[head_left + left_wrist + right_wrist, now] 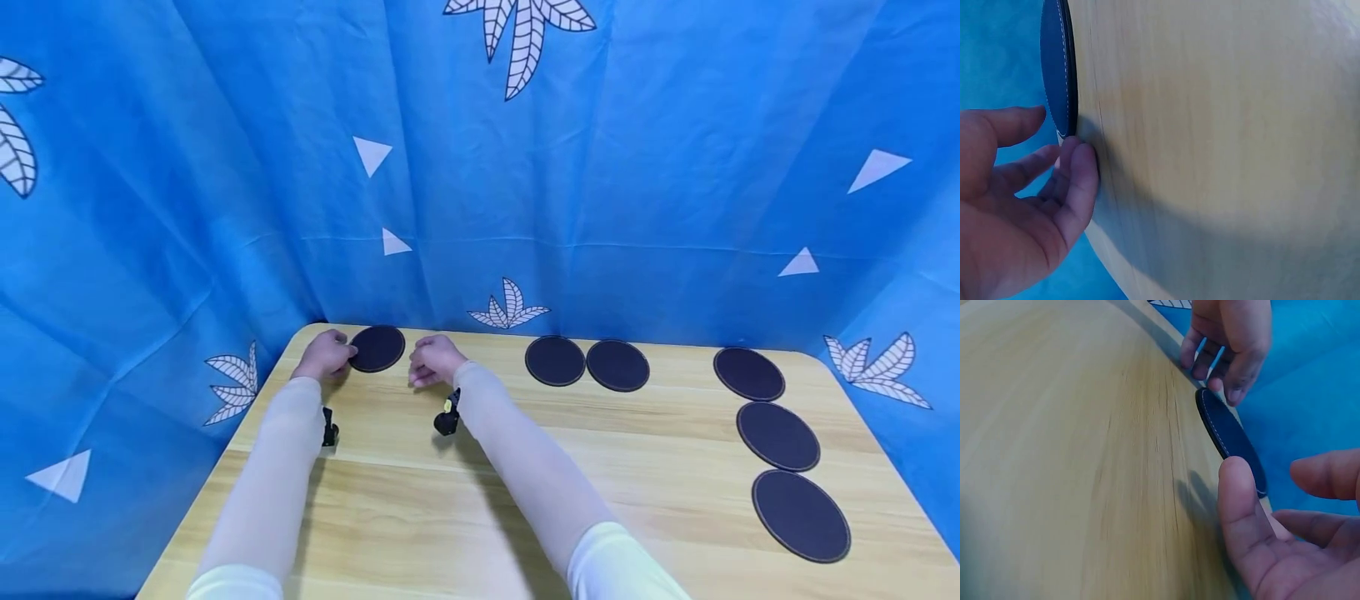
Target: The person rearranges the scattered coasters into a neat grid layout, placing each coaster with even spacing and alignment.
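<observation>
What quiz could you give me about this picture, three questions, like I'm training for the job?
1. Count: how many dark discs lie on the table in the head view?

2. True or false: the curtain is plain blue, with no shapes on it.

3. Choose: where is the disc between the left hand and the right hand?
A) in the middle of the table
B) by the table edge along the curtain
C) by the table edge closest to the person

Key:
1. Six.
2. False; it has white leaves and triangles.
3. B.
</observation>
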A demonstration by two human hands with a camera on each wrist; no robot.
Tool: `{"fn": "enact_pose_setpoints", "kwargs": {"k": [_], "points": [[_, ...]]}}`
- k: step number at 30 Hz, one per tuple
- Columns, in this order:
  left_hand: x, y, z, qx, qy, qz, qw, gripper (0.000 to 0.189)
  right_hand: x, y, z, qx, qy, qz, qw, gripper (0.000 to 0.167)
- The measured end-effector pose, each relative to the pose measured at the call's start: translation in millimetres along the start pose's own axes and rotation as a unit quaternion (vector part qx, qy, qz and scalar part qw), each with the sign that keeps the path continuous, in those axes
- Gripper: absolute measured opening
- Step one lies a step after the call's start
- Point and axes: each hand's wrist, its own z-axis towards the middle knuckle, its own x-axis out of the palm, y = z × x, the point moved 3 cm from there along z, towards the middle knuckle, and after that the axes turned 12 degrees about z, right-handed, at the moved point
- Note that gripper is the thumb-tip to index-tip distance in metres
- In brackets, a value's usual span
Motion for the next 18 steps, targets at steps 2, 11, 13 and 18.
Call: {"fn": "enact_pose_setpoints", "kwargs": {"k": [2,11,13,18], "points": [[1.6,-1.8,1.2,-0.006,0.001,0.005,1.0,0.033,3.4,-1.6,5.6,0.007,0.003,0.013,0.9999,0.057],[7.0,-13.1,1.6,-0.03,-0.009,0.004,0.9995,0.039,15.3,-9.8,14.0,0.025,0.05,0.033,0.9979,0.061],[7.5,-11.8,0.9,-0.035,-0.012,-0.004,0.9993,0.031,16.6,-12.4,14.4,0.026,0.05,0.037,0.9977,0.065],[7.8,-10.1,0.9,-0.04,-0.014,-0.048,0.998,0.016,15.6,-14.3,13.0,0.029,0.041,0.058,0.997,0.067]]}}
